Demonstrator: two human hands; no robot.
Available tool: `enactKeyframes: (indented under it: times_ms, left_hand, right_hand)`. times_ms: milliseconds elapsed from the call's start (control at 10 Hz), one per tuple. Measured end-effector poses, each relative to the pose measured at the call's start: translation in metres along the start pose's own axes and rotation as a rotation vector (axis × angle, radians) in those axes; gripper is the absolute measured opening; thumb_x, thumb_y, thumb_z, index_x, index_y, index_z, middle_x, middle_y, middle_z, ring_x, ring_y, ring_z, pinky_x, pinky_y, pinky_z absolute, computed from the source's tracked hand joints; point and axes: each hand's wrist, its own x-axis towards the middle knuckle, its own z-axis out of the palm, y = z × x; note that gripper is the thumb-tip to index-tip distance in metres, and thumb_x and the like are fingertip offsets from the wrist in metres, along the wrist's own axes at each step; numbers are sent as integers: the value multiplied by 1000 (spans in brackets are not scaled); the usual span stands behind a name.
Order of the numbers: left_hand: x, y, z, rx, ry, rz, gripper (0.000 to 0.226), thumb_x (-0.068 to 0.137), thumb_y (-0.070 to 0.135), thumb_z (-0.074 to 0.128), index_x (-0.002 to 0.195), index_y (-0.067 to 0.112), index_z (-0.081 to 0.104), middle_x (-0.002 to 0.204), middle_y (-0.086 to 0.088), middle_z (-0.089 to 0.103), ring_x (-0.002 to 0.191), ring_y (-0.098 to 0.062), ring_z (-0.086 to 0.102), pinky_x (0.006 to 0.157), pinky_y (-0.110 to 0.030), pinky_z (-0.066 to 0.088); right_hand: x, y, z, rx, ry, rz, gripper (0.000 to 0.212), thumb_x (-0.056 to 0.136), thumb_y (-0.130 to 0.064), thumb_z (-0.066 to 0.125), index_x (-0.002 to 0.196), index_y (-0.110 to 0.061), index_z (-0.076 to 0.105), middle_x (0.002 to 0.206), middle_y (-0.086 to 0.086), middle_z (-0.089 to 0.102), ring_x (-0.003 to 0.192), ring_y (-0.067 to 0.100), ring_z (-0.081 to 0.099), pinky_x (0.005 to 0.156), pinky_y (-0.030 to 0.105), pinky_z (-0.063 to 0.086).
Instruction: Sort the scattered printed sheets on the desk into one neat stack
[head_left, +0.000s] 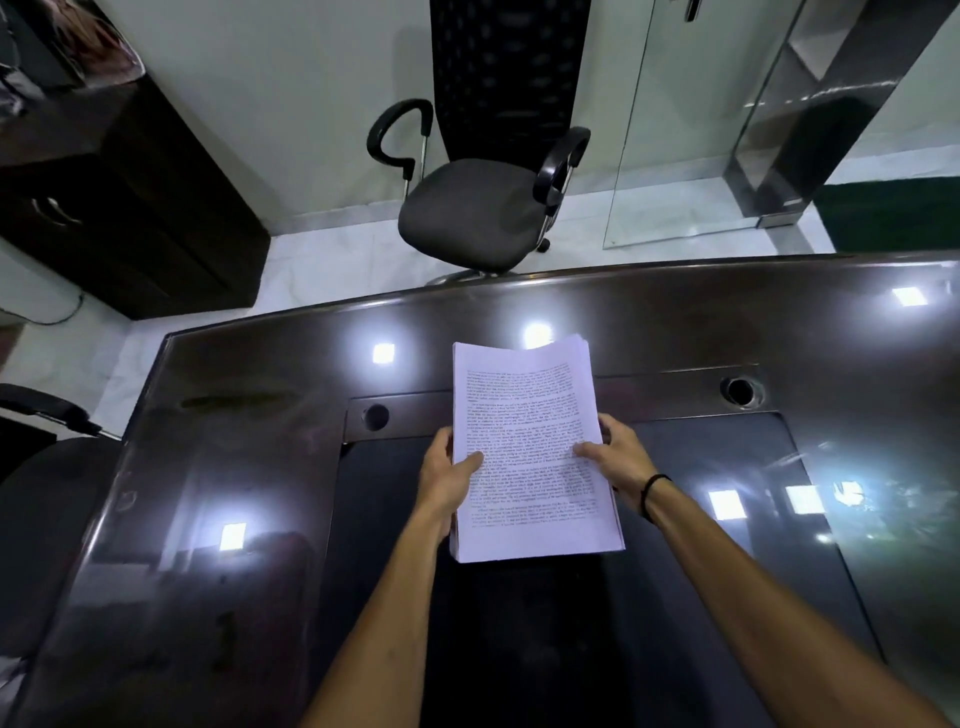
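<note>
1. Here the stack of printed sheets (535, 447) is held over the middle of the dark glossy surface (779, 338), its long side running away from the person; whether its underside touches the surface cannot be told.
2. The left hand (447, 470) grips the stack's left edge, thumb laid over the top page and the other fingers hidden beneath, presumably to keep the sheets from sliding.
3. The right hand (618, 457) grips the stack's right edge the same way, thumb on the print and fingers curled around the side. Holding both long edges likely serves to square the pile.
4. The far top corner of the stack shows page edges slightly fanned, so the pile probably still needs tapping level.
5. No loose sheets show around the stack, which suggests the gathering is nearly done.
6. Beyond the stack, past the surface's far edge, stands a black office chair (478, 208).
</note>
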Motion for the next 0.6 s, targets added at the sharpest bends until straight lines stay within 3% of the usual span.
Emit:
enactKeyframes:
  times_ms: [100, 200, 300, 400, 500, 600]
  left_hand:
    - [17, -12, 1, 238, 97, -34, 27, 84, 20, 79, 102, 32, 64, 104, 6, 75, 92, -15, 72, 85, -41, 61]
    - [20, -17, 2, 430, 186, -62, 27, 79, 33, 84, 97, 30, 63, 95, 11, 71, 84, -14, 69, 72, -35, 59]
    - [17, -13, 4, 596, 256, -78, 34, 78, 47, 80, 99, 29, 59, 95, 11, 65, 83, -16, 62, 63, -30, 45]
    - [12, -11, 4, 749, 246, -63, 44, 80, 52, 75, 110, 26, 56, 105, 5, 61, 91, -21, 61, 67, -34, 45]
    - [6, -9, 8, 1032, 240, 245, 58, 89, 48, 67, 136, 21, 46, 132, -3, 53, 118, -27, 55, 83, -44, 51]
    - [-3, -4, 10, 1074, 173, 468, 68, 93, 42, 65, 150, 18, 38, 151, -4, 43, 137, -27, 45, 104, -45, 46]
  right_hand:
    - [11, 14, 5, -180, 59, 35, 35, 85, -5, 69, 117, -19, 63, 112, 2, 71, 96, 18, 68, 87, 34, 56]
    - [14, 24, 9, -416, 194, -7, 33, 82, -13, 73, 115, -15, 69, 108, 2, 72, 92, 18, 67, 83, 27, 53]
    - [14, 36, 13, -610, 331, -89, 31, 80, -27, 74, 108, -15, 71, 104, 7, 66, 89, 22, 62, 77, 28, 52]
    - [7, 38, 16, -680, 361, -109, 34, 81, -34, 73, 108, -15, 66, 109, 7, 63, 95, 22, 58, 80, 33, 53]
    - [-6, 23, 22, -793, 413, -239, 54, 84, -36, 72, 129, -13, 54, 127, 7, 54, 116, 26, 52, 98, 41, 48]
    - [-16, 11, 28, -880, 350, -415, 61, 85, -35, 70, 137, -12, 48, 137, 6, 52, 127, 26, 49, 108, 39, 41]
